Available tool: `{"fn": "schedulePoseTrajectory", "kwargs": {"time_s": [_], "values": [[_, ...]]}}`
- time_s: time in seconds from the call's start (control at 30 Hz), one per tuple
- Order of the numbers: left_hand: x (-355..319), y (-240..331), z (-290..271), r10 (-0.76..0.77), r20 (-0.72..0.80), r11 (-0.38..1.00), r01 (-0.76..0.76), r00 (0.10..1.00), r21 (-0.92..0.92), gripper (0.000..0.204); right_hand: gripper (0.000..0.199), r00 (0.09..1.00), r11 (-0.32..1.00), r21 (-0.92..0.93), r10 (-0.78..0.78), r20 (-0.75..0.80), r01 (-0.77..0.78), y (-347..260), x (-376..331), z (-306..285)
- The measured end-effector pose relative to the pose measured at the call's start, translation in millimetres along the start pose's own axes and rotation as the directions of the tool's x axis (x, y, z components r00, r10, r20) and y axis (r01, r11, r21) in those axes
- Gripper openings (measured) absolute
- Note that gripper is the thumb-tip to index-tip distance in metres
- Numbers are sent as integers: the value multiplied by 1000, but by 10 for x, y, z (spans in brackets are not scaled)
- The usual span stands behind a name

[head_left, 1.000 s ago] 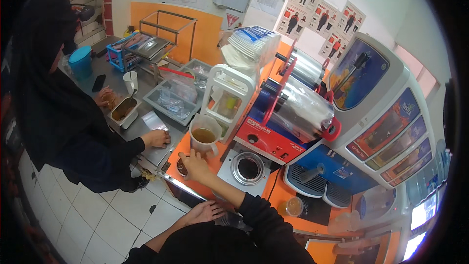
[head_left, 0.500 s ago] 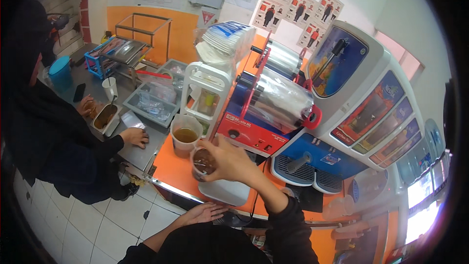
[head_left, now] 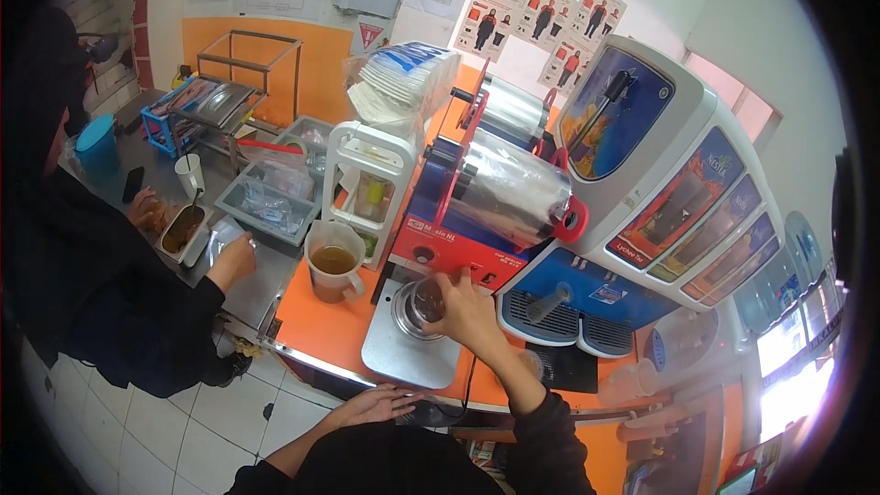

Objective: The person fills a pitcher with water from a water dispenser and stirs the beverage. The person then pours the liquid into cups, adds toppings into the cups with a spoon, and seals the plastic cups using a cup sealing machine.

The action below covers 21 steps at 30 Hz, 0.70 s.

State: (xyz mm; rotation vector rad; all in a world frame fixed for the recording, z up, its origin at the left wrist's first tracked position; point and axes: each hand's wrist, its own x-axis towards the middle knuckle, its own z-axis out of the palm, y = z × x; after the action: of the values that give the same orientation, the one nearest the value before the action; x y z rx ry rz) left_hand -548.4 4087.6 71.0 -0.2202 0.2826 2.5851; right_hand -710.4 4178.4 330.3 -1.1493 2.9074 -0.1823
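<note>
My right hand (head_left: 467, 310) is closed around a clear plastic cup (head_left: 423, 301) of dark brown drink. The cup is at the round metal ring of the silver plate (head_left: 410, 362) that sticks out from the red and blue cup-sealing machine (head_left: 467, 261); whether it rests fully in the ring I cannot tell. My left hand (head_left: 376, 406) lies palm up with its fingers stretched out, just below the counter's front edge, and holds nothing. Left of the plate stands a pitcher (head_left: 332, 262) of yellow-brown liquid, its handle toward the plate.
A white drink dispenser (head_left: 642, 174) stands right of the sealer. Behind the pitcher are a white plastic rack (head_left: 371, 142) and bagged white lids (head_left: 403, 82). At left, a co-worker's hand (head_left: 234, 261) is over a steel table with a metal food container (head_left: 186, 229) and grey bins (head_left: 268, 197).
My right hand has moved the cup from beside the pitcher rightward to the sealer's ring. The silver plate shows more fully. My left hand stays low and open.
</note>
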Motion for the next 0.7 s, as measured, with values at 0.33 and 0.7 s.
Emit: {"fn": "schedulePoseTrajectory", "kwargs": {"time_s": [0.33,0.7], "values": [[-69,48,293,39,-4,997,-38,999,73,18,88,989,996,77,51,-137,-41,77,-36,528],[-106,48,304,134,104,983,-145,986,109,24,83,929,995,83,74,-363,-46,112,-39,878]]}}
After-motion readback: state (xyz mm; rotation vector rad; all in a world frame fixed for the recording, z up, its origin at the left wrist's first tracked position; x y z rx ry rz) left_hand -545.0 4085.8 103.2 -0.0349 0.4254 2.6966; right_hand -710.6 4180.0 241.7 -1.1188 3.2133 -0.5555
